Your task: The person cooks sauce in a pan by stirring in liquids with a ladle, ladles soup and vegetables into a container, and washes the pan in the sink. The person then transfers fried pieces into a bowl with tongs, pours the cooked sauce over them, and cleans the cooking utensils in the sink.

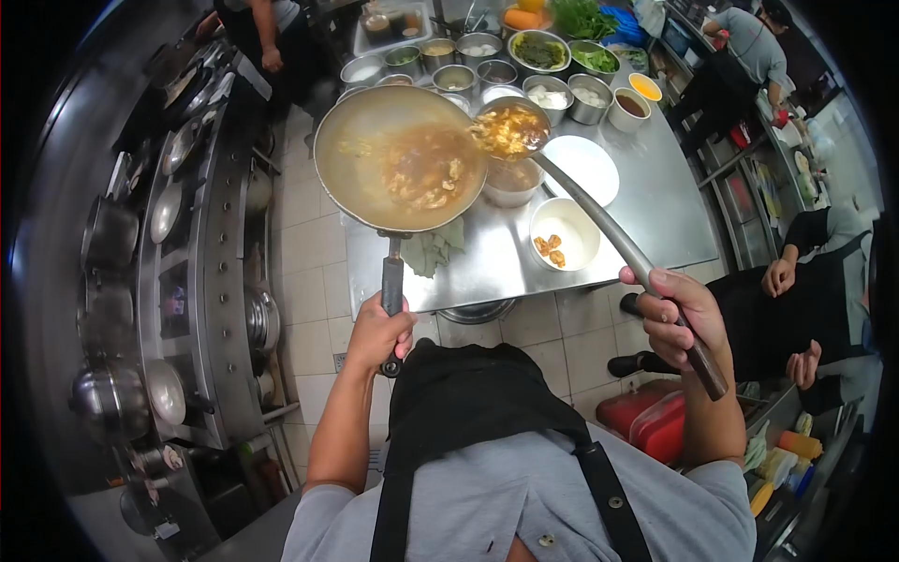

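My left hand (381, 335) is wrapped round the black handle of a frying pan (351, 131), which I hold up over the table's near left corner. Brown sauce with pale cooked pieces (426, 173) lies in the pan. In my right hand (682, 317) is the long handle of a ladle (599, 211). Its bowl, full of brown sauce and pieces (510, 128), is at the pan's right rim; whether they touch I cannot tell. Below the ladle is a metal container (513, 195), partly hidden. A white bowl (579, 225) with several browned pieces stands nearby.
A steel table (670, 220) carries a white plate (593, 170), a folded green cloth (433, 251) and several metal containers of ingredients at the back. A stove (211, 309) with pans runs along the left. Other people stand at the back left, back right and right.
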Demonstrator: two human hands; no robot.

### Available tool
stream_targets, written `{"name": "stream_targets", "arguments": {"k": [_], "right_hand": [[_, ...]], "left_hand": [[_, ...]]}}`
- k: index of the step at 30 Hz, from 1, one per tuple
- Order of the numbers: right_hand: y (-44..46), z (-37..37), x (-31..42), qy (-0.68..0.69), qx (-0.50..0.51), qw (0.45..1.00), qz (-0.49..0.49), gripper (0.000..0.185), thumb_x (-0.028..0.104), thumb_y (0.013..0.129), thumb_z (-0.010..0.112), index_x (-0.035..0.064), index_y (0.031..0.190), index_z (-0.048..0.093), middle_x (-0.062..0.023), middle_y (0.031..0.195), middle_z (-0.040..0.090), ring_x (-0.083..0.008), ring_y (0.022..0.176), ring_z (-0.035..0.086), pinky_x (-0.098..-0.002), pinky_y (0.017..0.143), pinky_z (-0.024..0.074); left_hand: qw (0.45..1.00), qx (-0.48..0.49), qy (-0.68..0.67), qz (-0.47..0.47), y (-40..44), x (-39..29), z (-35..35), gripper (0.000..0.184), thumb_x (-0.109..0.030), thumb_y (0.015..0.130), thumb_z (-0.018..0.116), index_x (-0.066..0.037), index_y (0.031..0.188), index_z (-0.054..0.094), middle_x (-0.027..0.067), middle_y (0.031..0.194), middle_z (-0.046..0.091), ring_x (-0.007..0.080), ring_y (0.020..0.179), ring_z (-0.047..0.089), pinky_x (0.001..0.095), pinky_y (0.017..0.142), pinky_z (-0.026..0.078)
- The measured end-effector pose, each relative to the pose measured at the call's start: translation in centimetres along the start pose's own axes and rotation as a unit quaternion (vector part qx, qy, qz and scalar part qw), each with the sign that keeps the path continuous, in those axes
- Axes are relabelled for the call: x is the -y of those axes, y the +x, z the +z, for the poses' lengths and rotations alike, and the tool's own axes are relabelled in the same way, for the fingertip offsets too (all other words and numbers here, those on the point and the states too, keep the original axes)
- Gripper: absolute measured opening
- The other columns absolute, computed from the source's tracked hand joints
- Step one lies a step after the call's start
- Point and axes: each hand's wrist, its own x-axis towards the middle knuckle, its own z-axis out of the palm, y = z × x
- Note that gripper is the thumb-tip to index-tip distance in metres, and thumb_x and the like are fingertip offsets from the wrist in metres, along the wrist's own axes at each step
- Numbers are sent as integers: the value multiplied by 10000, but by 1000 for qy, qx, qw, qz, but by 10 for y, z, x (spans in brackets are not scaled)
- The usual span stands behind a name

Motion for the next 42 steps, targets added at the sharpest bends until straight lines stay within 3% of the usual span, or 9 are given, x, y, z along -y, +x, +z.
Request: {"name": "stream_targets", "arguments": {"k": [6,8,10,12,14,16,30,39,42], "right_hand": [[21,-21,-19,-129,-88,988,-1,269,185,946,498,-25,1112,521,5,599,480,-67,362,439,-222,278,349],[30,-27,-32,-298,-139,944,-20,269,187,927,516,-24,1093,524,0,607,496,-73,356,429,-227,288,345],[34,-30,-50,-346,-155,925,-20,263,194,915,532,-4,1089,529,4,619,507,-64,381,451,-222,314,356],[34,-35,-69,-471,-177,859,-90,231,153,923,513,0,1093,543,-1,587,476,-64,361,426,-213,337,350],[35,-50,-82,-607,-160,760,-169,208,150,918,518,19,1077,546,-85,593,530,-202,393,512,-310,404,409],[26,-43,-88,-702,-209,651,-199,201,142,901,519,4,1039,469,-248,666,559,-481,617,551,-523,595,433],[28,-57,-65,-699,-194,651,-223,334,151,894,543,-2,1181,467,-261,747,600,-471,711,578,-515,609,438],[42,-74,-48,-746,-179,589,-254,423,150,892,546,-30,1260,440,-254,791,624,-448,718,599,-494,643,463],[62,-78,-47,-775,-175,529,-298,457,166,896,554,-31,1286,424,-210,765,624,-398,681,619,-467,623,483]], "left_hand": [[1000,-9,30,1,2,-7,-2,149,41,774,552,-39,782,427,25,507,429,119,340,421,265,333,352],[999,-8,39,-3,3,-10,-2,158,33,772,577,-22,800,432,32,528,449,123,348,434,271,347,353],[999,-6,46,0,6,-12,-1,155,33,772,577,-20,800,434,32,526,448,123,348,434,271,348,354],[999,-5,53,3,9,-15,0,153,33,772,578,-19,800,437,32,525,448,124,348,434,270,349,354],[998,5,61,12,12,-20,2,151,33,772,580,-15,800,439,35,522,453,124,349,436,270,352,357],[997,3,76,12,16,-24,4,149,27,771,582,-13,802,442,37,524,461,124,350,437,271,354,358],[964,-19,261,46,34,-57,23,110,-34,783,582,-8,785,476,42,530,492,125,361,455,287,360,368],[939,-40,331,86,40,-67,25,119,-60,806,598,-24,771,490,23,537,483,116,360,459,282,355,356],[931,-36,348,103,39,-74,28,112,-67,811,593,-22,777,495,28,537,485,118,365,467,288,355,360]]}}
